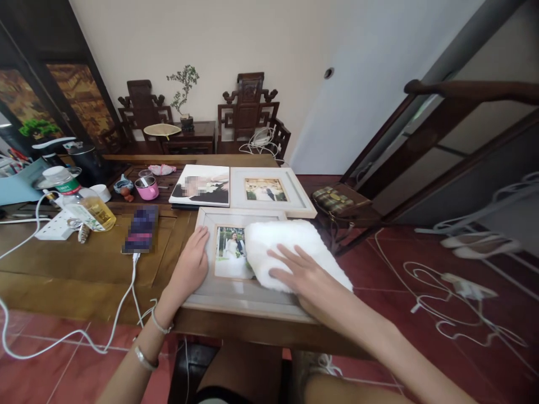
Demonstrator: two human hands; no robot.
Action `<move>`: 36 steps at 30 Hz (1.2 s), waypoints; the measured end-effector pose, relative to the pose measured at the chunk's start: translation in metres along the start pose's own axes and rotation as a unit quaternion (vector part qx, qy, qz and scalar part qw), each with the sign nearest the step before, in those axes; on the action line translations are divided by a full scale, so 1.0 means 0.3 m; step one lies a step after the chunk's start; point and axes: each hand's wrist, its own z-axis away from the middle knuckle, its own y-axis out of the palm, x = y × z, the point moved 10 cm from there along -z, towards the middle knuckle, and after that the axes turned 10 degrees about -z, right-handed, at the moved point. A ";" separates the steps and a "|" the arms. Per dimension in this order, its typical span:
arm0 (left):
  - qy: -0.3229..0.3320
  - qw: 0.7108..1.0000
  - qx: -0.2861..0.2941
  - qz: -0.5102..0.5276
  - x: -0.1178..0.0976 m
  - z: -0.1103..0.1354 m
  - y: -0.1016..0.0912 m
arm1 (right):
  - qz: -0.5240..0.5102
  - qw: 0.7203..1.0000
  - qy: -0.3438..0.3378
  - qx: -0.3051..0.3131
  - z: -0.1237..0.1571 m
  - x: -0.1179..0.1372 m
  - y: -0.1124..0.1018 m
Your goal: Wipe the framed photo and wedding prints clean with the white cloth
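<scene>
A pale framed photo (pixel 236 292) lies flat at the near edge of a wooden table (pixel 84 264). My left hand (pixel 191 265) rests flat on the frame's left border, fingers stretched out. My right hand (pixel 301 272) lies with spread fingers on a white fluffy cloth (pixel 278 244) that covers the right part of the frame and its glass. Behind it lie a second framed photo (pixel 269 191) and an unframed photo print (pixel 202 185).
A phone (pixel 141 229) on a white charging cable lies to the left, with a bottle (pixel 82 205), a power strip (pixel 54 229) and a pink cup (pixel 147 188) beyond. White cables trail over the red tiled floor (pixel 442 314) at right. Two carved chairs stand at the back wall.
</scene>
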 end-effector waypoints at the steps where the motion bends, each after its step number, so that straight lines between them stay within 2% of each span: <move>1: 0.001 1.000 0.003 -0.007 -0.003 -0.001 0.001 | -0.015 1.000 -0.006 0.013 0.027 0.027 -0.004; 5: 0.009 0.999 0.015 -0.038 -0.013 -0.003 0.008 | -0.054 0.998 -0.026 0.024 0.109 0.104 -0.038; 8: 0.017 0.999 0.019 -0.047 -0.011 -0.004 0.014 | -0.056 0.998 -0.007 0.005 0.108 0.095 -0.050; 11: 0.028 0.998 0.025 -0.048 -0.004 -0.003 0.025 | -0.037 0.999 0.005 -0.007 0.047 0.040 -0.030; 17: 0.041 0.998 0.011 -0.036 0.015 -0.005 0.030 | 0.022 0.997 0.048 -0.064 -0.120 -0.154 -0.009; 20: 0.041 0.999 0.008 -0.027 0.023 -0.004 0.031 | 0.039 0.995 0.056 -0.077 -0.144 -0.178 -0.002; 24: 0.038 0.999 0.000 -0.009 0.031 -0.002 0.031 | 0.011 0.997 0.032 -0.065 -0.086 -0.111 0.012; 28: 0.030 1.000 -0.006 -0.005 0.040 -0.001 0.038 | -0.059 0.998 -0.001 -0.019 0.045 -0.052 0.021; 32: 0.030 1.000 -0.007 -0.003 0.043 -0.003 0.044 | -0.079 0.995 0.050 -0.025 0.147 -0.138 0.009; 36: 0.035 0.999 -0.006 -0.004 0.046 -0.006 0.042 | -0.061 0.995 0.056 -0.057 0.112 -0.223 -0.002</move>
